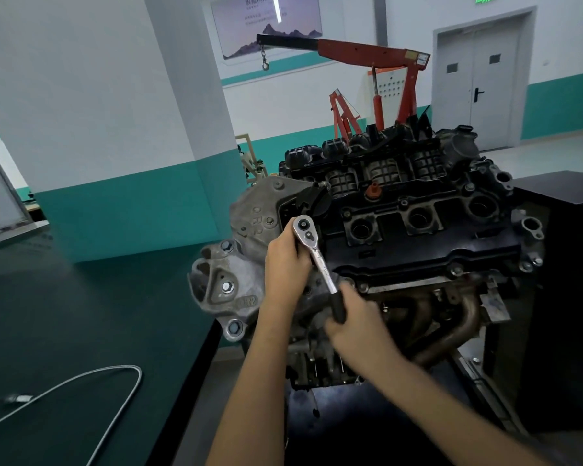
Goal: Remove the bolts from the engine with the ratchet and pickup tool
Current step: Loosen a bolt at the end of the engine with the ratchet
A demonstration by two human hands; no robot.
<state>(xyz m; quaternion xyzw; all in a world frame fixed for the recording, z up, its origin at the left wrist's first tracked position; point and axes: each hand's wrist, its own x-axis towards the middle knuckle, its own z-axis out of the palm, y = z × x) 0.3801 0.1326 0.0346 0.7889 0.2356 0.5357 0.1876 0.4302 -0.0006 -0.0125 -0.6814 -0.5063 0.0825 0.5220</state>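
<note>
Big engine (418, 230) sits dead centre on its stand, with the dark green surface (64, 314) just to its left, where the flexible pickup tool (115, 395) lies in a loose curve well away from both hands. The ratchet (317, 253) is up at the left end of the black valve cover, head down on the engine beside the grey casting. Left hand (285, 264) has its fingers curled round just under the ratchet head, and right hand (354, 324) has its fingers wrapped tight round the black handle.
</note>
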